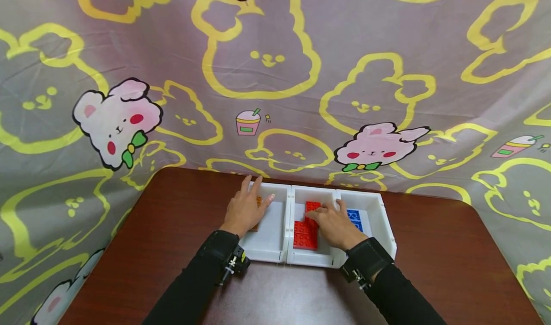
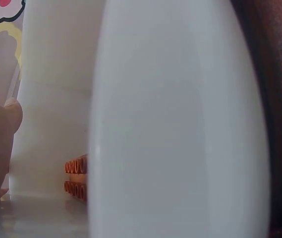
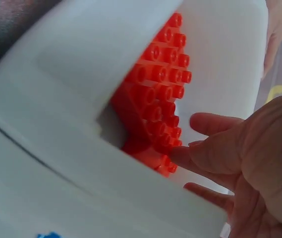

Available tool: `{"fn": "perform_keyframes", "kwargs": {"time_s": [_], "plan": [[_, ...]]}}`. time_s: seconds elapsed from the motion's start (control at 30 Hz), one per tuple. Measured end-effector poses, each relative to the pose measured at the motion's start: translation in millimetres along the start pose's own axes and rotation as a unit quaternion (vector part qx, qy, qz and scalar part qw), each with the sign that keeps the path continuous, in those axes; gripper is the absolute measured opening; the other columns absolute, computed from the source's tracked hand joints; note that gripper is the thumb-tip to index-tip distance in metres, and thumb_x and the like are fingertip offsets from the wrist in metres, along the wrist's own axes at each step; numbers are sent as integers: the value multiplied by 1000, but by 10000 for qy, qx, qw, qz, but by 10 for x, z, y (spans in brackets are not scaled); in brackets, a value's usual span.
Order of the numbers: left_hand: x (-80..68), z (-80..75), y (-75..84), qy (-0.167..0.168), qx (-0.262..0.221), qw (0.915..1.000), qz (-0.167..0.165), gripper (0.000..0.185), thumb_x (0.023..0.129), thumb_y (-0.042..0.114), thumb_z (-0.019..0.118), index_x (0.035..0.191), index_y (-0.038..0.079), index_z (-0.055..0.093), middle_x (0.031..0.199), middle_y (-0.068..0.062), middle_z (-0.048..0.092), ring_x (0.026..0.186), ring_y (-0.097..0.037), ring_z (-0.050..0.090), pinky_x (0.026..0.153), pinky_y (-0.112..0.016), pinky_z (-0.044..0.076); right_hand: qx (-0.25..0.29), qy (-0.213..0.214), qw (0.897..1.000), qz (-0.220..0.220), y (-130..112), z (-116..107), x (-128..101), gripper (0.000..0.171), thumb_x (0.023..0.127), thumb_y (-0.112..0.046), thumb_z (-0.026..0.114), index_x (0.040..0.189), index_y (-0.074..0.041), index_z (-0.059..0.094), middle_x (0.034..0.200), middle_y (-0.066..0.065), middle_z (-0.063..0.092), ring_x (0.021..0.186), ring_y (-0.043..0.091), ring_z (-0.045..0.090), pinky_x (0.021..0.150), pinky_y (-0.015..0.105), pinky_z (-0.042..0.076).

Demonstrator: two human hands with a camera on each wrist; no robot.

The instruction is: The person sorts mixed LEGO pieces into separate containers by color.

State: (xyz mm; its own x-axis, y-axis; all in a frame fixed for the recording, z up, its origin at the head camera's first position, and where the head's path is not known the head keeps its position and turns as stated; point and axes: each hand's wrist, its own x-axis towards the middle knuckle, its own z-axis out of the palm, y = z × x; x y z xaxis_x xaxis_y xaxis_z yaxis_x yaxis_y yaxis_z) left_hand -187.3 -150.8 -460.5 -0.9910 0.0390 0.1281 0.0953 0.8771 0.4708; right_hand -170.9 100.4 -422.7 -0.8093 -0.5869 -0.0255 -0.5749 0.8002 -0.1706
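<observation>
Over the left white box (image 1: 271,246), my left hand (image 1: 246,210) has its fingers extended toward the far edge and its thumb out to the side. Orange-brown toy bricks (image 2: 76,177) lie inside that box, partly hidden by the hand in the head view. My right hand (image 1: 337,227) reaches into the middle white box (image 1: 327,257). In the right wrist view, its loosely bent fingers (image 3: 215,153) meet the studs of the red toy bricks (image 3: 155,94). These red bricks lie side by side, studs up, along the box's left part.
A right-hand white box (image 1: 389,234) holds blue toy bricks (image 1: 355,218), partly behind the right hand. The boxes stand joined in a row on a brown table (image 1: 185,210). A patterned cloth (image 1: 275,114) hangs behind the table's back edge.
</observation>
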Motion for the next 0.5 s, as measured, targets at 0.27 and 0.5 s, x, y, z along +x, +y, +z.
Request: {"fn": "perform_keyframes", "kwargs": {"time_s": [0.27,0.5], "plan": [[-2,-6,10,-15,55,10000,-15,74,96,58,49,155,17,29,156,-15,22,115,-43,54,94,-59,42,-513,-134,9985,155,-31,52,-46,27,87,-4,69,112,-11,74,98,12,59,109,36,49,102,68,19],[-2,-13,21,26,85,10000,-6,73,96,55,50,155,17,28,156,-16,22,114,-44,54,93,-59,43,-702,-54,9972,268,-22,110,-15,38,81,-7,75,119,-15,72,109,17,63,113,38,49,105,67,17]]}}
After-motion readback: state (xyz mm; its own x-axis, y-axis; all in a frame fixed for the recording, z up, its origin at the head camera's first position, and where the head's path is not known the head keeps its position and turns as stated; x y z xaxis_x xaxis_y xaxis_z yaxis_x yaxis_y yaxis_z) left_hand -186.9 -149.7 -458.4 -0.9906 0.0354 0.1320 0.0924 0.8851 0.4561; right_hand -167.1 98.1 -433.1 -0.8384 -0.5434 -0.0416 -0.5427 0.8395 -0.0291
